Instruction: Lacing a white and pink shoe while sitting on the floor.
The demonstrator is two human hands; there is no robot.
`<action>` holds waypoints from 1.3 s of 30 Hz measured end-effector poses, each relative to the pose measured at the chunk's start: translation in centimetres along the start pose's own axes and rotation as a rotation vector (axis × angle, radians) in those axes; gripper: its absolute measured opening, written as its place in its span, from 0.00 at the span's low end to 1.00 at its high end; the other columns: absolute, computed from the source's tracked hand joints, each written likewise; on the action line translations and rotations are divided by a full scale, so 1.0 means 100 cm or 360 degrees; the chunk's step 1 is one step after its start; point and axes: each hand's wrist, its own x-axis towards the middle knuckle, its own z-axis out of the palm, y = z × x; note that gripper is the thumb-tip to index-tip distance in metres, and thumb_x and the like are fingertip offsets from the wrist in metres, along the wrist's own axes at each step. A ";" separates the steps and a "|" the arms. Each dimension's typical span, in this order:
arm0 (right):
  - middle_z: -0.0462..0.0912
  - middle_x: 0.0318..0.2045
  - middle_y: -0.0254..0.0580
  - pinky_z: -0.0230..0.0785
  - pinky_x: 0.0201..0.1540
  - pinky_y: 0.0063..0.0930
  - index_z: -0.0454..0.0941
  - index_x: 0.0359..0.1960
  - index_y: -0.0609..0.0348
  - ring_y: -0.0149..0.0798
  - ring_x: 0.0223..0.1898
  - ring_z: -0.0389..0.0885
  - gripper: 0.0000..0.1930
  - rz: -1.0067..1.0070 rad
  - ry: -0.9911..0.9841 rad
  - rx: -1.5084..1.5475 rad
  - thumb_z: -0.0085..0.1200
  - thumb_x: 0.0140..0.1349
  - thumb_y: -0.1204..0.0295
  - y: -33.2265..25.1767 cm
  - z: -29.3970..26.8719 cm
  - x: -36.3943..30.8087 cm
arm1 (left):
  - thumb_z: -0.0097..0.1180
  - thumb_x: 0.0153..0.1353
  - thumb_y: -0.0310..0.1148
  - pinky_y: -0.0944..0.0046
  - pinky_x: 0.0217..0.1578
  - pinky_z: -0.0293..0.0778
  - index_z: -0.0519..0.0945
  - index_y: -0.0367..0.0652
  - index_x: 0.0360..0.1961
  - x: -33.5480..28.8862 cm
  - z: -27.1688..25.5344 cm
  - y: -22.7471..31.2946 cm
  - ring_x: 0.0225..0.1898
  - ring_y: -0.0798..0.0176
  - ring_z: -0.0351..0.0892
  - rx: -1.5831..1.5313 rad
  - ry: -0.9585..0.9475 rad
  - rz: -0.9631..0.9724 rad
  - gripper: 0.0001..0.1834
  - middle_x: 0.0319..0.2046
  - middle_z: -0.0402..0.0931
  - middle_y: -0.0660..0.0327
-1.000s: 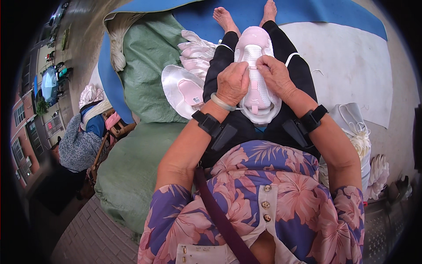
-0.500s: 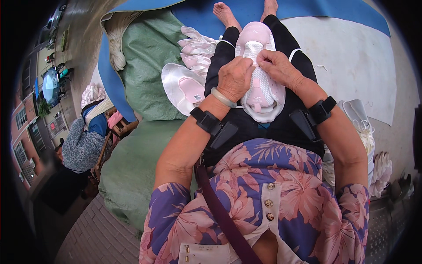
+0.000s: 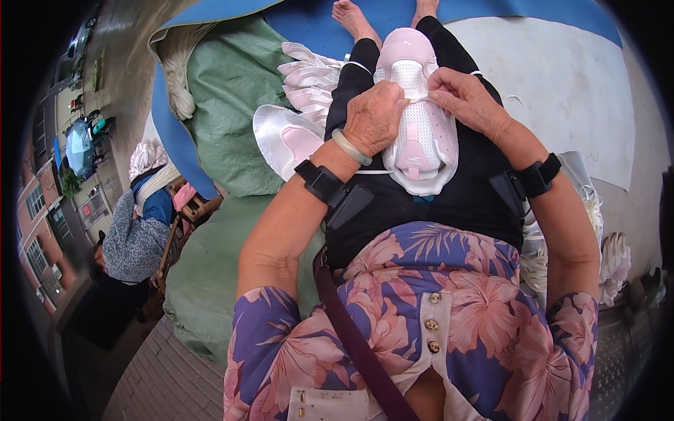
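Where the two hands come close above the lap, I have the left hand (image 3: 377, 121) pinched narrow on a white strip (image 3: 418, 100), its back turned up and its wrist angled inward; the right hand (image 3: 465, 98) grips the same strip from the other side, thumb against forefinger, wrist bent. Directly under them, the pink-and-white shoe (image 3: 414, 147) lies lengthwise on the black trousers (image 3: 474, 161), toe pointing away from the waist, mesh tongue showing in its opening. Beyond the left hand I see a white piece (image 3: 268, 137) with a pink inner panel, and next to it a stack of pink-and-white uppers (image 3: 309, 84). These sit beside a green sack (image 3: 235, 105) whose contents I can't see; pale cord (image 3: 179, 77) hangs at its outer edge, near a blue mat (image 3: 179, 151). Past my right forearm, white laces (image 3: 597, 210) bunch against a pale bag (image 3: 576, 168); I cannot tell what it holds.
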 end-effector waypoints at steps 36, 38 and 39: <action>0.77 0.23 0.41 0.65 0.33 0.34 0.74 0.29 0.57 0.46 0.25 0.74 0.05 -0.0716 0.0260 -0.1460 0.52 0.55 0.70 0.006 -0.069 -0.044 | 0.48 0.46 0.24 0.62 0.21 0.68 0.70 0.45 0.28 -0.031 -0.061 -0.009 0.22 0.58 0.71 0.0861 -0.0238 0.0356 0.06 0.20 0.65 0.60; 0.77 0.23 0.42 0.65 0.32 0.35 0.74 0.29 0.56 0.47 0.25 0.74 0.05 -0.0688 0.0269 -0.1493 0.51 0.55 0.70 0.001 -0.084 -0.056 | 0.46 0.46 0.25 0.59 0.19 0.68 0.68 0.46 0.23 -0.031 -0.082 -0.034 0.22 0.57 0.71 0.0940 -0.0034 0.0403 0.03 0.19 0.66 0.59; 0.77 0.23 0.42 0.66 0.31 0.35 0.74 0.29 0.56 0.47 0.25 0.74 0.05 -0.0655 0.0264 -0.1514 0.51 0.56 0.70 -0.002 -0.092 -0.063 | 0.46 0.45 0.25 0.58 0.21 0.69 0.69 0.45 0.24 -0.037 -0.103 -0.056 0.24 0.54 0.72 0.1062 -0.0003 0.0312 0.03 0.21 0.68 0.58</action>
